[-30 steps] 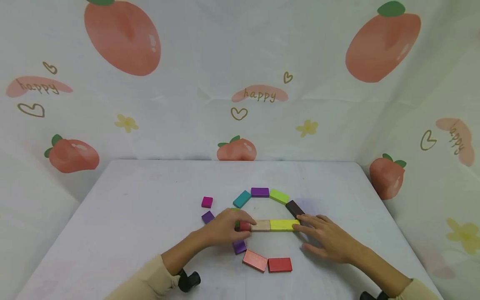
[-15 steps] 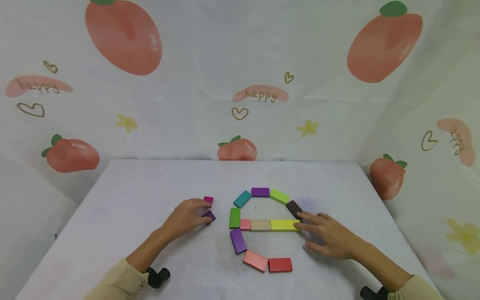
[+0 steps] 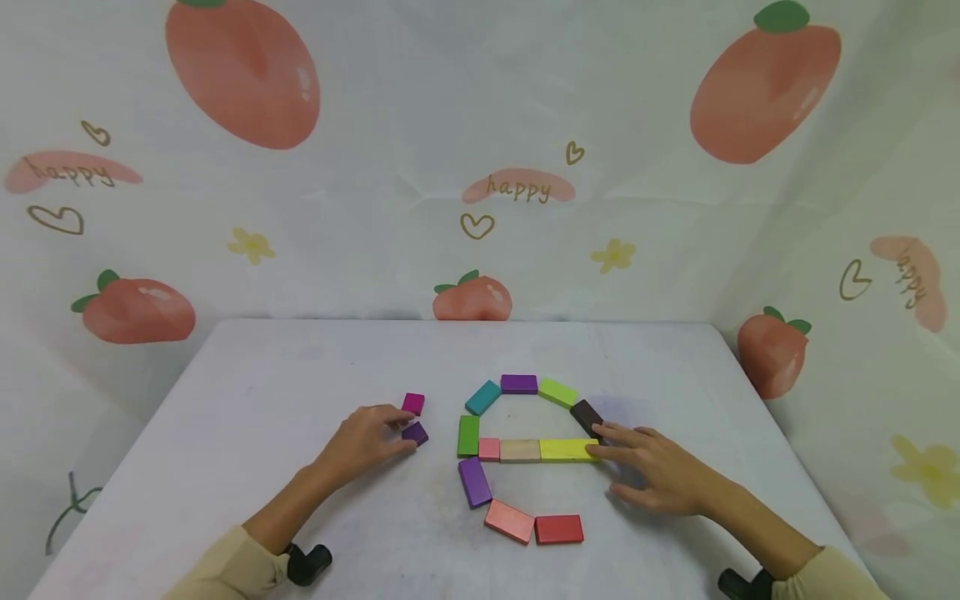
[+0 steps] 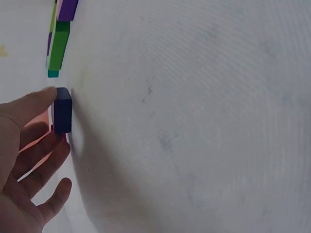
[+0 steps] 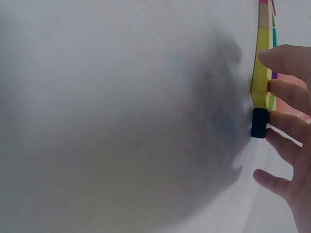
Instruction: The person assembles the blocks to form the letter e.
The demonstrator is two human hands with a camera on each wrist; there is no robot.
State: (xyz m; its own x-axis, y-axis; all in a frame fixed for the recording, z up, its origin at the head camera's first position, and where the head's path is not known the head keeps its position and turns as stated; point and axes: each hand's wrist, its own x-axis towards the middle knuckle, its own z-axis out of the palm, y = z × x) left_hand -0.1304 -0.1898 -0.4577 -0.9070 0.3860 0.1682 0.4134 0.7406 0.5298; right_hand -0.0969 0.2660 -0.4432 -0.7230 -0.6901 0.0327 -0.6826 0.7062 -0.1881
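Note:
In the head view my left hand (image 3: 363, 443) has its thumb and fingers spread around a small dark purple block (image 3: 415, 433). The thumb tip is right at the block's near edge. Just beyond, by the fingertips, lies a small magenta block (image 3: 413, 403). In the left wrist view the purple block (image 4: 62, 111) stands between the thumb and the bent fingers. My right hand (image 3: 660, 471), its fingers spread, rests its fingertips at the end of a long yellow block (image 3: 567, 450) and at a black block (image 3: 587, 418). The right wrist view shows fingertips beside the black block (image 5: 260, 123).
Blocks laid end to end form an "e" shape: green (image 3: 468, 436), teal (image 3: 483, 397), purple (image 3: 519, 384), lime (image 3: 557, 392), pink (image 3: 489, 450), wood-coloured (image 3: 520, 451), another purple (image 3: 475, 482), salmon (image 3: 510, 522) and red (image 3: 559, 530). They lie on a white table (image 3: 315, 358).
My left hand has left the pink and wood-coloured blocks and moved left to the small purple block, uncovering the green one. My right hand has barely moved.

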